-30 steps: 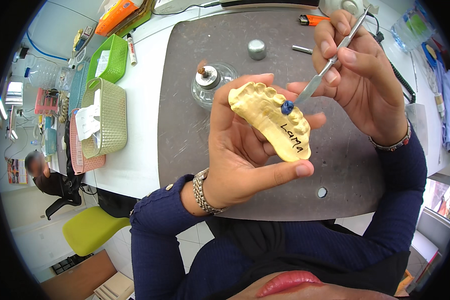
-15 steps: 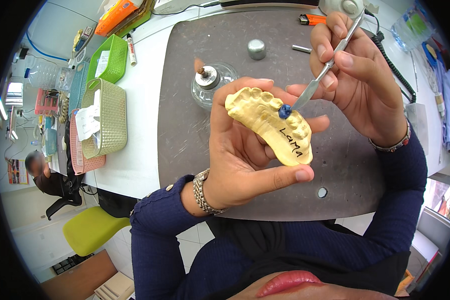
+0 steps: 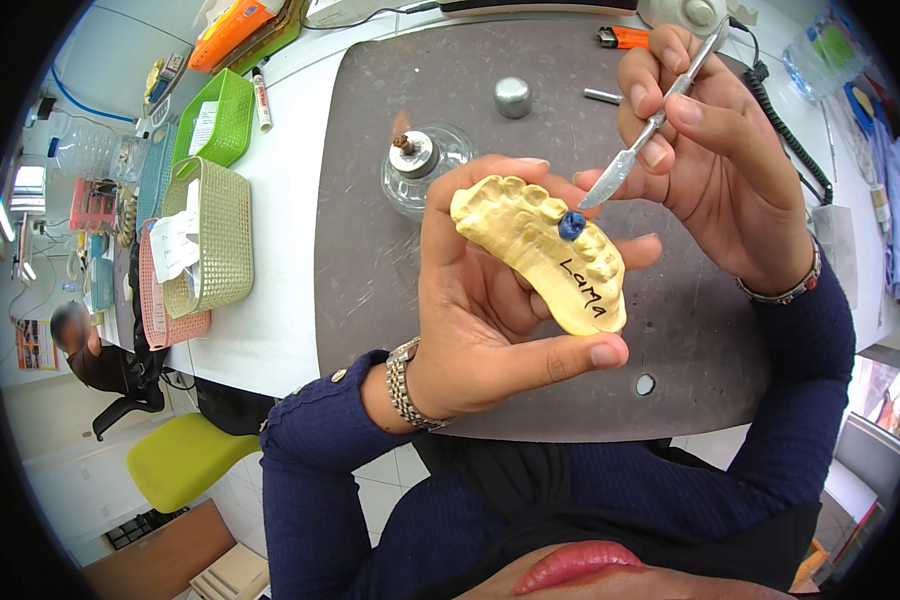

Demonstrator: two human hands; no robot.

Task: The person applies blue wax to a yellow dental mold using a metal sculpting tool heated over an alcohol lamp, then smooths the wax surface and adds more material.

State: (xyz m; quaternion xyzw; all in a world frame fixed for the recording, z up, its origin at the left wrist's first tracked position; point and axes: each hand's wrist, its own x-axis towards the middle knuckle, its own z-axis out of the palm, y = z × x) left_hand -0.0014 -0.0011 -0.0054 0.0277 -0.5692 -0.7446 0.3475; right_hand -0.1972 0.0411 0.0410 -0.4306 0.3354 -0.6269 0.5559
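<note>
1. Sitting on the white table at the left: a green plastic basket (image 3: 220, 120) with a paper card inside, and a pale woven basket (image 3: 210, 235) with white paper inside.
2. Burning with a small flame on the grey mat (image 3: 370, 250): a round glass lamp (image 3: 420, 165).
3. Held above the mat in the left hand (image 3: 490, 310), thumb and fingers curled around it: a yellow plaster teeth model (image 3: 540, 245), long side running from upper left to lower right, a blue blob (image 3: 572, 225) on top.
4. Pinched in the right hand (image 3: 715, 160): a thin metal tool (image 3: 655, 120), slanted, tip pointing down-left, just beside the blob.
</note>
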